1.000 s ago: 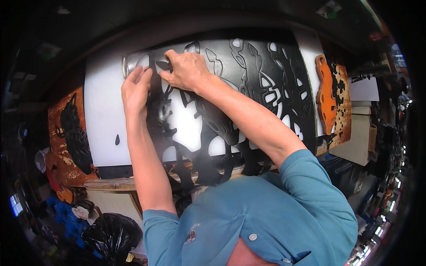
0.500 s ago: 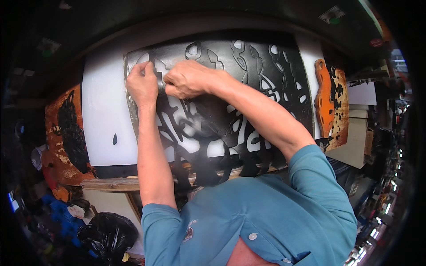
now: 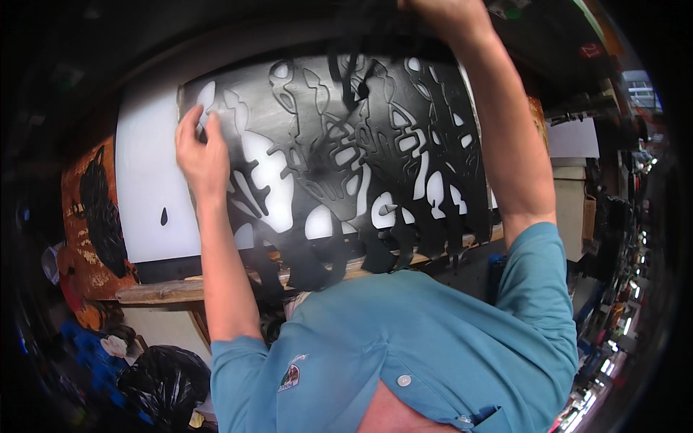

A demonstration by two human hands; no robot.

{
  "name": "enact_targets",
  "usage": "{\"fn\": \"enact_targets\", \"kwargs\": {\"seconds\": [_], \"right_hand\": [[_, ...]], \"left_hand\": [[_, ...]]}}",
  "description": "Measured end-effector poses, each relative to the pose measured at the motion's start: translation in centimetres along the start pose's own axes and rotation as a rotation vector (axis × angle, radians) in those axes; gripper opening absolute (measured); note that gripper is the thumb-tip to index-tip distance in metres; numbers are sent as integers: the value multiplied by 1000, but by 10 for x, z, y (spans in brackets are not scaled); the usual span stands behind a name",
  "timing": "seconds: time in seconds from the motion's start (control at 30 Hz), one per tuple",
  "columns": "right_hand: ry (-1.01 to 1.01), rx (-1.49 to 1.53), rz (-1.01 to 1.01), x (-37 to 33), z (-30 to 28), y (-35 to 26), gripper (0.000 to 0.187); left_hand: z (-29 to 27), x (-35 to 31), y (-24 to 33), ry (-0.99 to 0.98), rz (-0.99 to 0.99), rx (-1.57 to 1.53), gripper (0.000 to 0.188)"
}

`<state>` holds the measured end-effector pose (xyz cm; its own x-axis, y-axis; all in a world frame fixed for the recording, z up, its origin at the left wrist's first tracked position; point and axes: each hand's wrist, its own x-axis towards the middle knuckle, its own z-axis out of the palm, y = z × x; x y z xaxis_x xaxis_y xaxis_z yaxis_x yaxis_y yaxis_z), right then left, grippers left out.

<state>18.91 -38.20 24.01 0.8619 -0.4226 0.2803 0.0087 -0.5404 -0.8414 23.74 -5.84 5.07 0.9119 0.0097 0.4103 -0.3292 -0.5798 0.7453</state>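
A large black sheet (image 3: 238,72), cut through with curvy outlines and openings, lies over a white board (image 3: 148,180). Close to the sheet's left edge, my left hand (image 3: 202,159) is open, thumb and forefinger apart with nothing between them. My right hand (image 3: 451,16) is raised at the top edge of the view, partly cut off. From it a limp, blurred black cut-out piece (image 3: 351,79) dangles over the sheet. White shows through a wide opening (image 3: 268,169) right of my left hand. Dark tongues of the sheet (image 3: 379,254) droop over the front edge.
A wooden rail (image 3: 162,291) runs along the front of the bench. A rust-coloured board (image 3: 76,216) with a crumpled black piece (image 3: 101,209) lies on the left. Below stands a black plastic bag (image 3: 166,386). A small black scrap (image 3: 164,216) lies on the white board.
My right hand has swung up and away from the sheet, lifting the black cut-out piece, and a wide white opening shows there. My left hand's pinch has loosened.
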Motion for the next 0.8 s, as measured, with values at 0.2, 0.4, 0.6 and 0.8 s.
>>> {"fn": "enact_targets", "kwargs": {"seconds": [0.2, 0.4, 0.6, 0.8], "right_hand": [[289, 72, -748, -1, -6, -6, 21], [-327, -65, -781, -127, 73, 88, 48], [-494, -188, -426, -171, 50, 117, 29], [-274, 57, -161, -71, 31, 79, 18]], "left_hand": [[-42, -91, 52, -404, -391, -405, 37], [-53, -144, 73, -501, -608, -553, 49], [-60, -116, 54, -668, -778, -644, 60], [-44, -104, 58, -730, -710, -529, 59]]}}
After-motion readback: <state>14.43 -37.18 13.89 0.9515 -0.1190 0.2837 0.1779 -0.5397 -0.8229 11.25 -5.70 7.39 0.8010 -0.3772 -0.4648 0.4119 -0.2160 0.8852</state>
